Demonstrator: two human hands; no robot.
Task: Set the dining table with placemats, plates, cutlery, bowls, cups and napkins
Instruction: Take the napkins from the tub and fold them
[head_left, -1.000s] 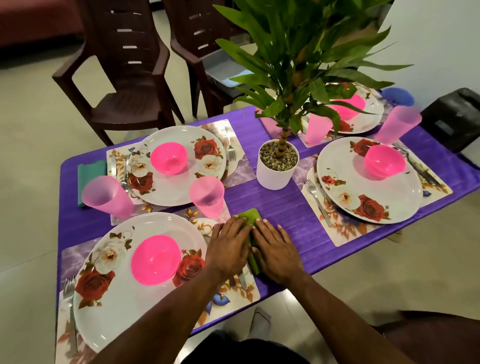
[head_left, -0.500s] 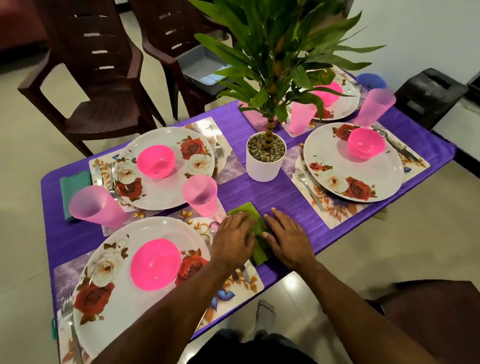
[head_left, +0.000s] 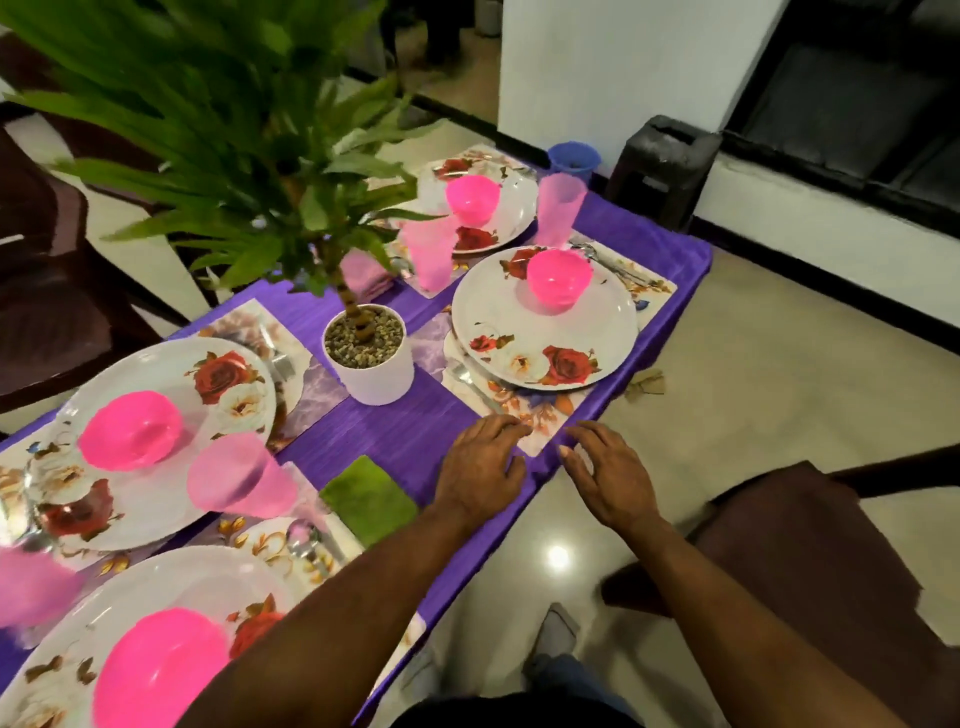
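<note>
The green napkin lies flat and folded square on the purple cloth, just this side of the plant pot, tucked against the corner of the near setting's placemat. My guess is it sits there so it flanks that plate's cutlery without covering the mat. Its surface looks soft and a bit fuzzy, like a thick cloth folded once or twice, edges fairly even.

Neither hand has hold of anything. The left hand hovers low over the cloth to the right of the pot, fingers loosely spread and slightly bent, the tips reaching the near corner of the right-hand placemat. The right hand hangs beside it at the table's edge, fingers relaxed and apart, over the floor as much as the table. Both seem aimed at that mat, perhaps to square it up, since its corner comes right to the table edge.

That setting, right of the pot, has a rose-patterned plate, a pink bowl on it and a fork under the plate's near rim, but I see no napkin by it. A pink napkin lies behind the pot, half hidden by leaves. By the look of things, the table is nearly laid.
</note>
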